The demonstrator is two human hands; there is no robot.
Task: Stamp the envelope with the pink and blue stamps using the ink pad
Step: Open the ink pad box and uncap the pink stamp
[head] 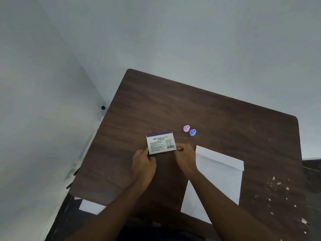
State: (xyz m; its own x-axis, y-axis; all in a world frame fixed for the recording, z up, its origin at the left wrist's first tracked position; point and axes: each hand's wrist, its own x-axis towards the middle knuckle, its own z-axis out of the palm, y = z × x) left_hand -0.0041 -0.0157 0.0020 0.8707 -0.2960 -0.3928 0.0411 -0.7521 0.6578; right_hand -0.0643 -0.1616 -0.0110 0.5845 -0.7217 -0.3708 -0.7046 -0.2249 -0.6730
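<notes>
At frame centre, the left hand [143,164] and right hand [185,154] pinch the ink pad [161,144] by its near corners on the worktop [225,122]. The pink stamp [186,128] and blue stamp [192,132] stand just upper right; the envelope [220,178] lies right.

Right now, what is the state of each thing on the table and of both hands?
ink pad box: closed, held at its near corners by both hands
left hand: pinching the box's near left corner
right hand: pinching the box's near right corner
pink stamp: untouched, standing beside the blue one
blue stamp: untouched on the table
envelope: lying flat, blank, no stamp mark visible
</notes>
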